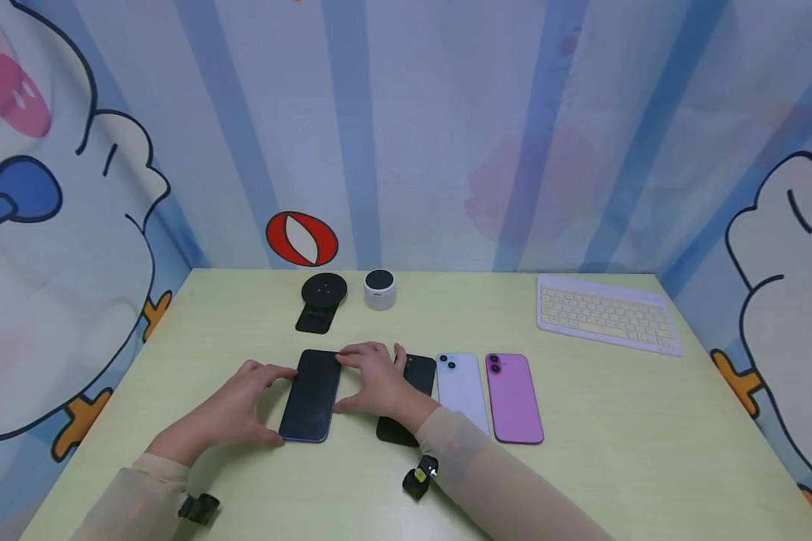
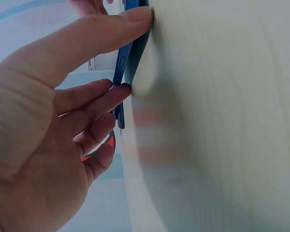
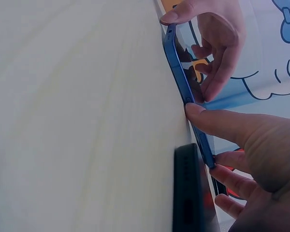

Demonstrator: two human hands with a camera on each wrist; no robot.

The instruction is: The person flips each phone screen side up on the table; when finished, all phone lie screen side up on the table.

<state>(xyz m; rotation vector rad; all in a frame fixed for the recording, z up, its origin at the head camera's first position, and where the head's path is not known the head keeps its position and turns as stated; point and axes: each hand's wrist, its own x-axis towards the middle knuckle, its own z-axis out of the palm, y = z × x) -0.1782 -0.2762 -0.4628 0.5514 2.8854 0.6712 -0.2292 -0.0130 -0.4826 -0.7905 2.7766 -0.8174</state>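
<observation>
A smartphone [image 1: 313, 394] with a dark screen facing up and a blue edge lies on the left part of the table. My left hand [image 1: 238, 409] holds its left side, the thumb at the near corner and the fingers higher up. On the opposite side my right hand [image 1: 381, 385] grips the right edge, with thumb and fingertips spread along it. The right wrist view shows both hands on the blue-edged smartphone [image 3: 179, 65]. Partly hidden under my right hand and wrist is a black phone [image 1: 421, 368]. Beside it lie a pale phone [image 1: 462, 383] and a pink phone [image 1: 516, 398], backs up.
Behind the phones stand a black round-topped stand [image 1: 324, 290] and a small white cylinder with a dark top [image 1: 380, 291]. A pale purple keyboard [image 1: 607, 314] lies at the back right. Cartoon-printed curtains [image 1: 419, 135] surround the pale table [image 1: 649, 451].
</observation>
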